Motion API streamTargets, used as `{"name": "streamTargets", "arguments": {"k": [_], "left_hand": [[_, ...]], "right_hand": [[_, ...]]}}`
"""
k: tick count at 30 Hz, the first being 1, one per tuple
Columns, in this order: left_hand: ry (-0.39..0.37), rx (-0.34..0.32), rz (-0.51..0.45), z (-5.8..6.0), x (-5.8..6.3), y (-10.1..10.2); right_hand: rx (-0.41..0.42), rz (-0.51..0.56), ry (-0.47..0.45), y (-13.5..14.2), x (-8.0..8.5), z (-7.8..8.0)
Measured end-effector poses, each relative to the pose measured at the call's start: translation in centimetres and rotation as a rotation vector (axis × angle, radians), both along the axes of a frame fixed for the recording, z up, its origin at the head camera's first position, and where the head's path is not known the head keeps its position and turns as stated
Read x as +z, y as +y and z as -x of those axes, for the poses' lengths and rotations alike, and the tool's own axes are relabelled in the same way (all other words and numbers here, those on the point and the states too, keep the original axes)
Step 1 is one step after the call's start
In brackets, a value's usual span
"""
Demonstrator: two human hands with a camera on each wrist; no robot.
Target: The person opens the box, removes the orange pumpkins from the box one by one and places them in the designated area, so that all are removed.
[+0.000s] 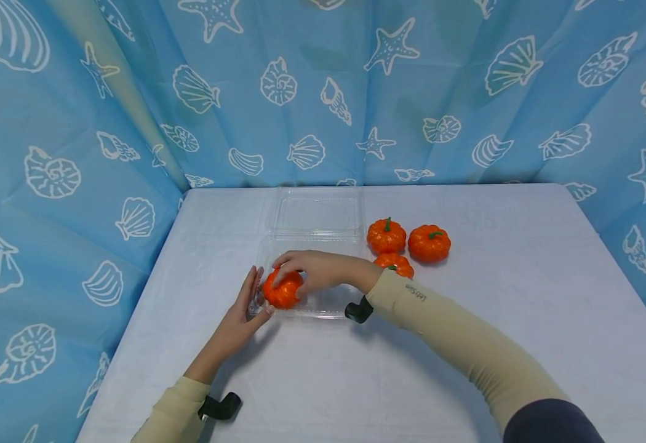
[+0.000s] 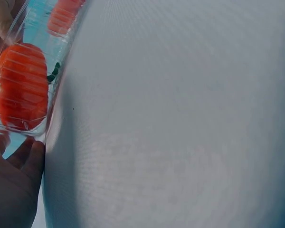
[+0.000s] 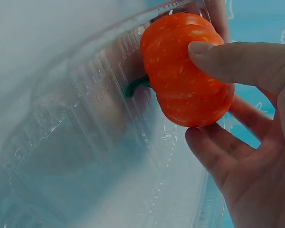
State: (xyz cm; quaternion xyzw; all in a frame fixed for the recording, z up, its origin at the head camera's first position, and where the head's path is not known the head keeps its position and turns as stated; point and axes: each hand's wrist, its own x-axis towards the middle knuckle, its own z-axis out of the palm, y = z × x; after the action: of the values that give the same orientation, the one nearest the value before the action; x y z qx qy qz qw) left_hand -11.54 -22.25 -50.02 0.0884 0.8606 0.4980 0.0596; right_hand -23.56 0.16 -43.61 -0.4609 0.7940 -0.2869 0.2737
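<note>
An orange toy pumpkin (image 1: 282, 289) is in the left end of a clear plastic clamshell box (image 1: 323, 306). My right hand (image 1: 314, 271) grips that pumpkin from above, thumb on one side and fingers on the other. Its green stem (image 3: 137, 86) points toward the box floor in the right wrist view. My left hand (image 1: 240, 323) touches the box's left end with straight fingers, the thumb at the front corner. In the left wrist view, the pumpkin (image 2: 23, 88) shows through the box wall, just beyond the left fingertips.
Right of the box, three more orange pumpkins sit close together: one at the back (image 1: 386, 236), one to the right (image 1: 429, 243), and one in front (image 1: 395, 264), partly behind my right forearm. The open lid (image 1: 317, 212) lies flat behind the box on the white-covered table (image 1: 312, 381).
</note>
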Motion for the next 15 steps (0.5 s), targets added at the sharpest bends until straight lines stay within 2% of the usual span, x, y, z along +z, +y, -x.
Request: {"name": "streamTargets", "arguments": {"k": [5,15], "left_hand": [[0.000,-0.003,-0.010,0.0,-0.1,0.0],[0.020,0.011,0.034,0.1,-0.2,0.1]], "right_hand": [[-0.030,-0.025,-0.004,0.6,0.0,0.0],[-0.133,-0.033,-0.053,3.2,0.2,0.3]]}}
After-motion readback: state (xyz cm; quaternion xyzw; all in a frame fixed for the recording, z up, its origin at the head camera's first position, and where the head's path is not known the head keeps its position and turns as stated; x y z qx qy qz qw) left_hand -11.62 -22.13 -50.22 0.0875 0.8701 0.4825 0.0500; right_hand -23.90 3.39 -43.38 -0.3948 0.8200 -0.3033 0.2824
